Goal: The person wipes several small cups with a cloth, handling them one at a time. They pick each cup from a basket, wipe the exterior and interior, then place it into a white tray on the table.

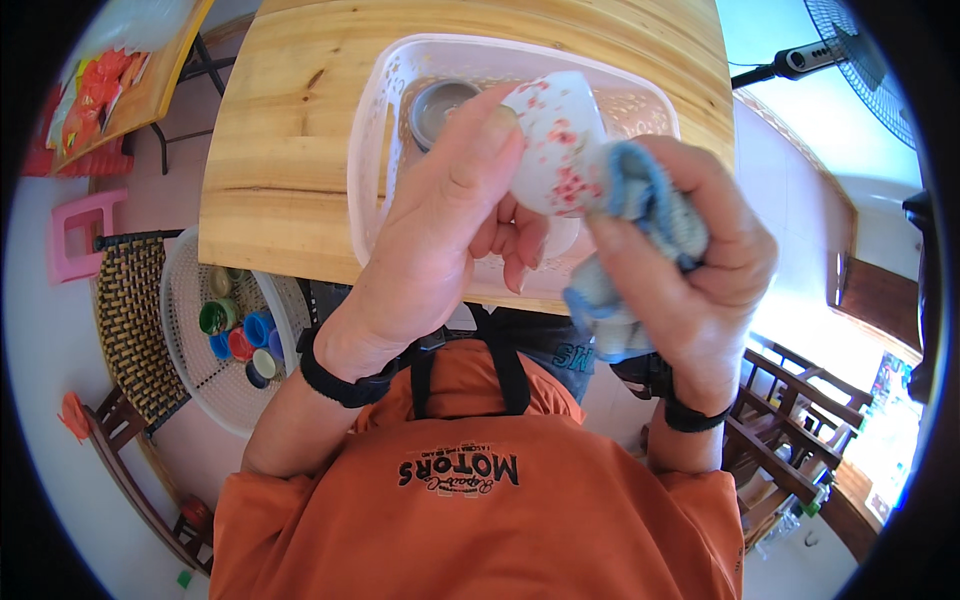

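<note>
My left hand (450, 202) grips a white cup with red floral print (559, 142) by its side, over a white plastic basket. In my right hand (697, 262) is a bunched blue-and-white cloth (649, 202), pressed against the cup's lower right edge. The cup's inside is hidden. Below my hands, a round grey bowl (442, 112) lies in the basket (517, 45) at its upper left. A pale, rounded dish (561, 236) shows partly behind the cup and fingers.
The basket stands on a wooden table (270, 157). At the lower left, a large round perforated basket (217, 390) holds several coloured cups (241, 343). A woven-seat chair (139, 322) and pink stool (86, 232) are at left. Wooden chairs (795, 412) and a fan (847, 60) are at right.
</note>
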A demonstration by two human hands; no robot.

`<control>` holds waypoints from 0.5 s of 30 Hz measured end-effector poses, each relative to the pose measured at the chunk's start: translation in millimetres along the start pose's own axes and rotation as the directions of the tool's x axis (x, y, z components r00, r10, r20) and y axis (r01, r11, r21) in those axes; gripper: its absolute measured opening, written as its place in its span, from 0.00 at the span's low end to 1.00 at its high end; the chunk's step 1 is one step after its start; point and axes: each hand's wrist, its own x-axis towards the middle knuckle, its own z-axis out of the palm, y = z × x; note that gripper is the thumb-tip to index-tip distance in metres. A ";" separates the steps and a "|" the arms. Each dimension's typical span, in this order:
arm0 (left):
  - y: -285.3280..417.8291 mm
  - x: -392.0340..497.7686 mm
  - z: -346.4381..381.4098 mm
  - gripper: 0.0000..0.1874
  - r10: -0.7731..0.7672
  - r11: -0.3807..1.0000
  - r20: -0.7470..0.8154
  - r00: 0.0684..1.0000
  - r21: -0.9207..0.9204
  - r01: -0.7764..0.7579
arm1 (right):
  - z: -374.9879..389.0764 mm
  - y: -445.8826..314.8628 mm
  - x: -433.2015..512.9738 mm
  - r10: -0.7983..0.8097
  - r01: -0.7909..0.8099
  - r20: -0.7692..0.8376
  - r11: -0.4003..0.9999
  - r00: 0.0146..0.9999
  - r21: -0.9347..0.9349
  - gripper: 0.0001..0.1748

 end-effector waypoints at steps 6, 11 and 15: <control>1.8 -0.4 -4.6 0.30 0.058 0.993 0.104 0.993 0.099 -0.068 | -1.4 -3.0 2.8 0.028 -0.029 0.047 0.999 0.999 0.024 0.22; 0.1 -0.9 -5.2 0.30 0.037 0.989 0.143 0.989 0.134 -0.057 | -1.1 -1.6 2.3 -0.004 0.006 0.027 0.995 1.000 -0.097 0.20; -1.3 2.4 -4.4 0.29 0.016 0.990 0.035 0.999 0.138 -0.021 | -11.1 -3.4 2.2 0.062 -0.060 0.022 0.994 0.998 -0.088 0.19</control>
